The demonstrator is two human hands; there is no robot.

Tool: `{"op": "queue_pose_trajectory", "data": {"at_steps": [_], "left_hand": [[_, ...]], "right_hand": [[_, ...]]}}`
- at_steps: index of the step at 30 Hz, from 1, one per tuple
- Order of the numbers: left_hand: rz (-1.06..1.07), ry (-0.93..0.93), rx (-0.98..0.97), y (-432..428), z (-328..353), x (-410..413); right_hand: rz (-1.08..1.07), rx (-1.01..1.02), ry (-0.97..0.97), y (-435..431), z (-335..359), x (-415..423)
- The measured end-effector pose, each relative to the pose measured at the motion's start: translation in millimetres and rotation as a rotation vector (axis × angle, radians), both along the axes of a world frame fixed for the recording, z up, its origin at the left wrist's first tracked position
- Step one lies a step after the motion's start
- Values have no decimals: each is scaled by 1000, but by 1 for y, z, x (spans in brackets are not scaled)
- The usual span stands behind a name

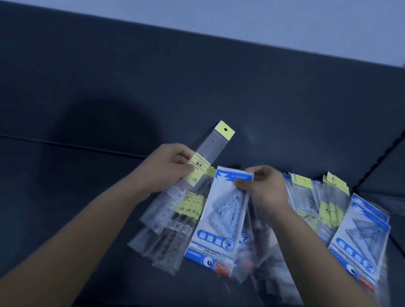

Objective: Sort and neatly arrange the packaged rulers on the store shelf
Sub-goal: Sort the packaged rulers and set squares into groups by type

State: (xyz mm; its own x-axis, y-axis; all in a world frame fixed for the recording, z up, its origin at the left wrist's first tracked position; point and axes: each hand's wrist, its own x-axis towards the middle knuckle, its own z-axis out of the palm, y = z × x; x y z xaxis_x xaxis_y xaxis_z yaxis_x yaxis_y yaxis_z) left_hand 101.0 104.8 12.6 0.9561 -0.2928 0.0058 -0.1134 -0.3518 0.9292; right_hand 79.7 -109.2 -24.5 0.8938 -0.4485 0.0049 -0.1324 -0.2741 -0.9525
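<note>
Mid-sort here: left hand (169,168) wrapped around a fan of straight-ruler packs (191,198), fingers (182,160) closed on the yellow label of the top one, which sticks up toward the back of the shelf (61,212). Right hand (263,186) pinching the blue header of a set-square pack (218,221), thumb and fingers narrow and closed on the top edge.

Best bet for doing this step well, judging from the layout: keep the two kinds apart. Slide the set-square pack clear of the straight-ruler fan before letting go, since the clear sleeves look slippery and overlap at the edges (easy to drag a neighbour along). Drop it with the matching blue packs (361,244) lying toward the right end of the shelf, headers all pointing the same way. Then square up the left-hand bundle by tapping the bottom edges on the shelf.

Looks-wise: thin transparent plastic sleeves, glossy, floppy. Straight rulers long and narrow with yellow-green header cards and a punched hang hole. Set-square packs wider, white and blue print, triangles visible inside. A mixed heap (317,208) in between, near the back right, not yet sorted. Lighting dim and bluish, small print mostly unreadable.
</note>
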Motion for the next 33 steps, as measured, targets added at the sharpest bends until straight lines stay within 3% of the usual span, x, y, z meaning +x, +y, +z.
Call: {"op": "queue_pose_trajectory", "data": {"at_steps": [3,7,15,19,28,33], "left_hand": [[-38,-51,4,-8,6,1],[-56,-79,-17,-19,10,-3],[-45,-76,-96,-42,18,-3],[-108,-28,-155,-73,24,-12],[-307,-76,-138,-234,36,-63],[-292,-54,-118,-360,19,-107]], "right_hand": [[-12,-120,-17,-7,9,-5],[-15,-44,-33,-12,19,-11],[-141,487,-47,-35,29,-28],[-151,654,-56,-67,32,-45],[-219,901,-215,-220,32,-127],[-234,730,-161,-338,14,-185]]}}
